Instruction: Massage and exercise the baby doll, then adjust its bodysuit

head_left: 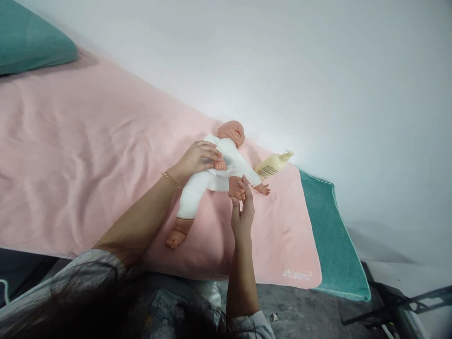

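White-suited doll [219, 174] lies on the pink blanket [88, 155], long axis running head far-right to foot near-left; left hand [197, 157] curls closed over its arm and chest; right hand [243, 212] pinches its raised foot from below

One doll [215, 176], one lotion bottle [273, 165], one pink towel [88, 155], seemingly one teal pillow [31, 40], two hands.

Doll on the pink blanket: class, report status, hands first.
Left hand on doll torso. Right hand pinching one doll foot. Lotion bottle lies beside the doll, apart from both hands.
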### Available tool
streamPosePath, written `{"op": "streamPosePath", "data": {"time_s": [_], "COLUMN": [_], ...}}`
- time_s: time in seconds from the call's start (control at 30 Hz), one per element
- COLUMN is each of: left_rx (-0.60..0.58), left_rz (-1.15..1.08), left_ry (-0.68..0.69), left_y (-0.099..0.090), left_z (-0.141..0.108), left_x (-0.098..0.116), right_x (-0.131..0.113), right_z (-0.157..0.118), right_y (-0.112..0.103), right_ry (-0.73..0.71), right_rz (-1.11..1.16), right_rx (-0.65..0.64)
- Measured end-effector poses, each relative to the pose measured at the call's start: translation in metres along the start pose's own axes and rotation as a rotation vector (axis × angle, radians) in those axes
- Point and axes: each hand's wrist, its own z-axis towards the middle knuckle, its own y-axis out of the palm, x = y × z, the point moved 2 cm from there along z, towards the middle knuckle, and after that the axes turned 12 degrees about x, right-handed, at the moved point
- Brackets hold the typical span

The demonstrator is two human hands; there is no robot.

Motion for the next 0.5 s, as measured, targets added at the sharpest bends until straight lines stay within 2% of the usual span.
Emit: {"op": "streamPosePath", "data": {"time_s": [0.1,0.33,0.43,0.5], "left_rx": [0.066,0.476,0.669,0.775], "left_rz": [-0.085,-0.421,-0.521,-0.527], "left_ry": [-0.056,-0.362,-0.463,-0.586], "left_y": [0.0,-0.011,-0.02,-0.025], "left_z": [-0.001,0.001,0.001,-0.003], "left_x": [0.001,0.003,-0.009,-0.021], "right_x": [0.001,-0.003,-0.007,-0.009], "right_z": [-0.005,-0.043,-0.066,-0.082], "right_y": [0.0,-0.012,-0.02,-0.024], "right_ry": [-0.011,-0.096,-0.132,-0.158], "right_rz": [0.004,-0.007,-0.061,-0.091], "right_rx": [0.014,0.016,-0.028,-0.068]}}
